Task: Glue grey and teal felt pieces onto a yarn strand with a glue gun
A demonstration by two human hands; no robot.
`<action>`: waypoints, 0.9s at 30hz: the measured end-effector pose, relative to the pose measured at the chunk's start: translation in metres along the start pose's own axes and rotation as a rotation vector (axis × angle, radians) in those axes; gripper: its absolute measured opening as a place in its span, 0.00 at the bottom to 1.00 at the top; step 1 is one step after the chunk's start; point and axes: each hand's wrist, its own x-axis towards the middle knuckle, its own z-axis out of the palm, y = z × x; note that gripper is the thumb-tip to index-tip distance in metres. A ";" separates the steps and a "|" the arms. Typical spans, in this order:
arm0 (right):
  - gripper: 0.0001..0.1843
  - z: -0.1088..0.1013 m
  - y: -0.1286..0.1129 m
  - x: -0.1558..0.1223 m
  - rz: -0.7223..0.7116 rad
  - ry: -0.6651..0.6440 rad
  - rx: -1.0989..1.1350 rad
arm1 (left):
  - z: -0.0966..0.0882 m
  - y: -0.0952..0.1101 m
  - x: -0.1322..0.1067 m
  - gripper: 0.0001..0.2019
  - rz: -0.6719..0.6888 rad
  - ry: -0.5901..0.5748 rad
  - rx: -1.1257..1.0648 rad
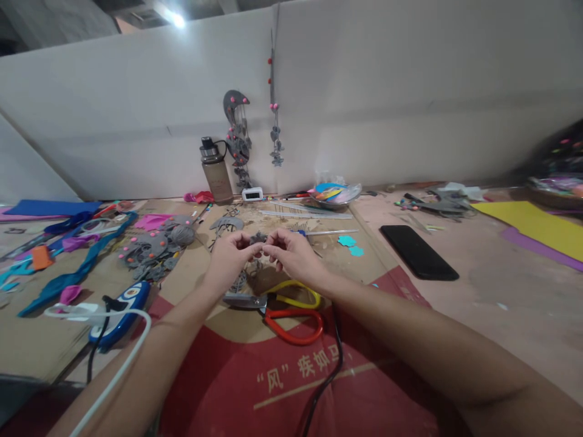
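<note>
My left hand (230, 254) and my right hand (291, 254) meet above the middle of the table, fingertips pinched together on a small grey felt piece (257, 239). Both hands are closed in a pinch. Just below them lie scissors with yellow and red handles (291, 312) on the cardboard and red sheet. A pile of grey felt cut-outs (157, 252) lies to the left of my left hand.
A black phone (418, 251) lies to the right. A brown water bottle (216, 172) and a hanging grey felt ornament (237, 136) stand against the back wall. A blue glue gun (121, 312) with cables sits at lower left. Yellow sheets (532, 227) lie far right.
</note>
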 end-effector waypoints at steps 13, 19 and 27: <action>0.11 -0.002 -0.012 0.002 0.038 0.117 0.280 | 0.004 -0.003 0.004 0.17 -0.247 -0.156 -0.483; 0.09 -0.007 -0.010 0.004 -0.072 0.166 -0.049 | 0.005 -0.011 0.004 0.15 -0.160 -0.170 -0.389; 0.08 -0.007 -0.003 0.005 -0.089 0.222 -0.130 | 0.006 -0.010 0.005 0.14 -0.118 -0.169 -0.320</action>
